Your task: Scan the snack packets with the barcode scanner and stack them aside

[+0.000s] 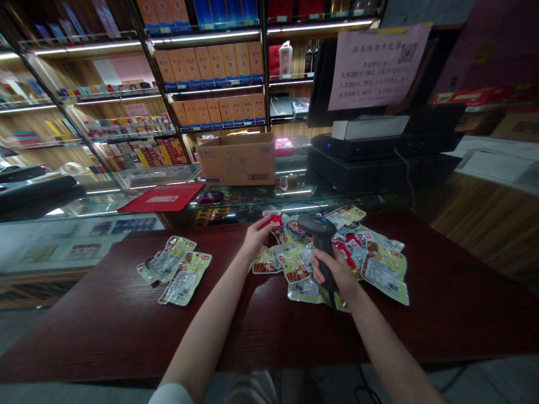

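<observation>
Snack packets point(337, 252) lay heaped at the far middle of the dark red table point(105, 314). The right hand point(334, 272) was clamped round a barcode scanner point(322, 235) above the heap. The left hand point(256, 235) pinched a small red packet point(274, 219) at the heap's far left edge. A smaller pile point(174, 269) sat well apart, left.

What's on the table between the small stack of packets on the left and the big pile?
Head view: only bare dark table between the small stack and the big pile, crossed by the left forearm.
</observation>
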A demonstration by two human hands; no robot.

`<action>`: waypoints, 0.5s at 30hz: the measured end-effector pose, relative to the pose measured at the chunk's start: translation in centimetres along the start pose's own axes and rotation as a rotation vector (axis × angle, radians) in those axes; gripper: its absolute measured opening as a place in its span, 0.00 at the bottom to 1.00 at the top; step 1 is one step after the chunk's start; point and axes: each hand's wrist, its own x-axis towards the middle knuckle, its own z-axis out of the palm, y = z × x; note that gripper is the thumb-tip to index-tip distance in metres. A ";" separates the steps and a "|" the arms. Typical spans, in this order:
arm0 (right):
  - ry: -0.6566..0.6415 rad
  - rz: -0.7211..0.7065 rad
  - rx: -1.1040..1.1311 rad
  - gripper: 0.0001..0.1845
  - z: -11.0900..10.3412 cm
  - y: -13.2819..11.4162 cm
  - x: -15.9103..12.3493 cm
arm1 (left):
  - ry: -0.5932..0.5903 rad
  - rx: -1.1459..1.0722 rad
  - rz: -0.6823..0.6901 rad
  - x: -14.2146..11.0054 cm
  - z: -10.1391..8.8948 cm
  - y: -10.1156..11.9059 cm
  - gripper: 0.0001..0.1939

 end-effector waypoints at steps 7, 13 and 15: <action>-0.106 -0.001 -0.079 0.20 2.5 -0.6 2.7 | 0.212 -0.142 0.135 -1.6 -0.3 2.2 0.28; -0.182 0.026 -0.083 0.19 4.0 1.6 3.0 | 0.266 -0.127 0.137 -2.9 -2.2 3.2 0.27; -0.208 0.032 -0.100 0.19 4.2 2.4 2.6 | 0.264 -0.125 0.108 -3.2 -3.3 3.2 0.22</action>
